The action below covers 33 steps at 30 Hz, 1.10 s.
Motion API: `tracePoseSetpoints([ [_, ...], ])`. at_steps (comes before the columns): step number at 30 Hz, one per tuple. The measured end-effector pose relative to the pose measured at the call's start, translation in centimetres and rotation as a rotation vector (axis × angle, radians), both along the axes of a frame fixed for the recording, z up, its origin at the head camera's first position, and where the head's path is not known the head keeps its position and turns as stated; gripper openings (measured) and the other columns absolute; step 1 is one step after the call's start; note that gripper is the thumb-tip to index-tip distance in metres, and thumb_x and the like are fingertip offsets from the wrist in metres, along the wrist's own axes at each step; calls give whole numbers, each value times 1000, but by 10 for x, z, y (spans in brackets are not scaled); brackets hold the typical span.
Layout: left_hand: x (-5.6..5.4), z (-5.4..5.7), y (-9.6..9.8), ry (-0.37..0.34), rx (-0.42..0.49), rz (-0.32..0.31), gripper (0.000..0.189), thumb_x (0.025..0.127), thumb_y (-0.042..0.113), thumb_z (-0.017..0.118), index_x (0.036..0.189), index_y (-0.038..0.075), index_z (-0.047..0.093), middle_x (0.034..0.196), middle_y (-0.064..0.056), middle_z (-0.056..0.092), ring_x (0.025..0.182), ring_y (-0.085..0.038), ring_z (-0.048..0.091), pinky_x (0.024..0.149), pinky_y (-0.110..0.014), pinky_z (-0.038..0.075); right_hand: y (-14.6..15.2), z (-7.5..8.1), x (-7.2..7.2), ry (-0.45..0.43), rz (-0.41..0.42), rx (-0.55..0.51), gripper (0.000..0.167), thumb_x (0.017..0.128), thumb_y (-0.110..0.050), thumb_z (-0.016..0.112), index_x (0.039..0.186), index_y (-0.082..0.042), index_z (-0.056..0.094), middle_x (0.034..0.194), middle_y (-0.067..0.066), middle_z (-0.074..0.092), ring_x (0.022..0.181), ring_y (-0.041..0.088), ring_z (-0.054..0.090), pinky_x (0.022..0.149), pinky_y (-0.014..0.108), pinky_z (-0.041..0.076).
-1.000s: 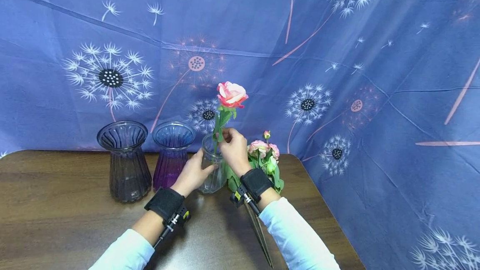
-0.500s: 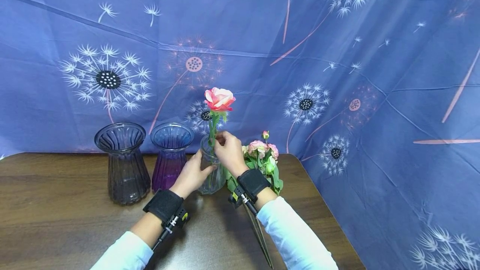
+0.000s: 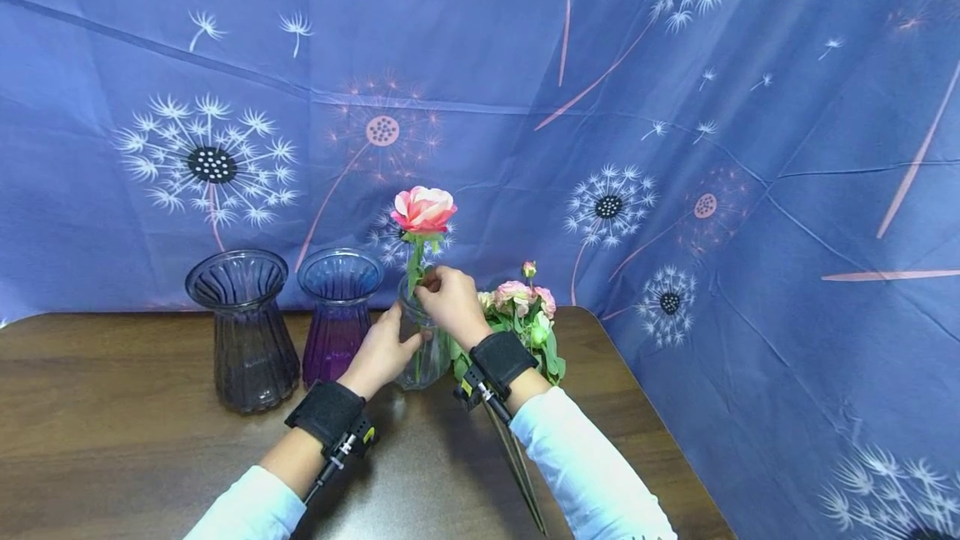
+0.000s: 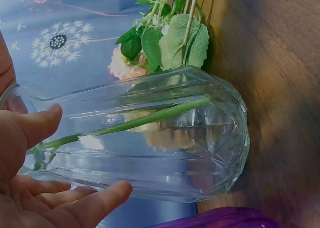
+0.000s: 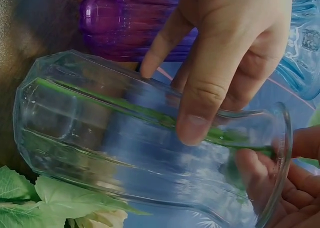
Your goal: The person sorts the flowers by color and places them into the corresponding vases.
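Observation:
A pink-and-white rose (image 3: 423, 208) stands upright with its green stem (image 4: 135, 123) inside a clear glass vase (image 3: 429, 357). The stem's lower end reaches near the vase's bottom in both wrist views. My left hand (image 3: 381, 348) holds the vase around its neck, thumb on the near side and fingers on the other, as the right wrist view also shows. At the vase's mouth, my right hand (image 3: 455, 304) pinches the rose's stem just under its leaves. The right hand's fingertips (image 5: 305, 143) lie at the rim.
Left of the clear vase stand a purple-and-blue glass vase (image 3: 337, 332) and a dark grey glass vase (image 3: 253, 357). A bunch of pink and cream flowers (image 3: 525, 315) lies to the right, stems toward the front. Behind the wooden table (image 3: 135, 457) hangs a blue dandelion-print cloth (image 3: 495, 40).
The rose has moved down and left, and its stem sits deeper in the clear vase. My right hand has gone with it. My left hand keeps its hold on the vase.

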<state>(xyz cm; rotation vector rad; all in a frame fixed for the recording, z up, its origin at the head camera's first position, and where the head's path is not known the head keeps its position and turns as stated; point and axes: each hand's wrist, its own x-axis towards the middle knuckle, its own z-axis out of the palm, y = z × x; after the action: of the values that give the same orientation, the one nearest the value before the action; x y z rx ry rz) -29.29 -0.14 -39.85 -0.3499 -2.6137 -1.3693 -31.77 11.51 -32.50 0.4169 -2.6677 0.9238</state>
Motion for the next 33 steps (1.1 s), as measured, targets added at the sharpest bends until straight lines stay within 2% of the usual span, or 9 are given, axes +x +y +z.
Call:
tracePoseSetpoints([
  [5,0,-2,1,31,-21,14,65,87,23,66,136,-7,37,130,-32,48,121,-44,48,102,-54,41,1,-1,-2,-3,11,61,13,81,-13,66,88,-4,71,82,9,72,75,20,66,64,24,53],
  [9,1,-3,1,41,-27,16,64,87,25,66,137,-4,39,133,-29,48,123,-42,47,105,-52,39,2,-2,-2,-5,17,77,12,79,-14,68,85,-5,71,79,7,72,71,17,65,60,21,51],
  [17,1,-2,1,42,-5,18,70,86,24,67,141,-3,33,138,-27,45,127,-41,44,108,-51,36,1,-2,-3,-6,21,118,14,79,-19,69,85,-7,73,79,5,72,71,16,64,60,21,51],
  [25,0,-2,2,18,-8,16,64,87,24,66,138,-5,37,135,-28,47,126,-41,46,107,-51,37,1,0,-3,-30,15,108,14,80,-19,69,88,-8,73,82,5,72,71,16,64,61,22,51],
  [33,0,-3,1,9,-13,15,68,87,23,66,141,-3,32,139,-26,44,128,-40,43,108,-52,36,2,-1,-1,0,30,73,13,81,-17,69,87,-7,72,78,6,72,65,13,62,57,18,48],
])
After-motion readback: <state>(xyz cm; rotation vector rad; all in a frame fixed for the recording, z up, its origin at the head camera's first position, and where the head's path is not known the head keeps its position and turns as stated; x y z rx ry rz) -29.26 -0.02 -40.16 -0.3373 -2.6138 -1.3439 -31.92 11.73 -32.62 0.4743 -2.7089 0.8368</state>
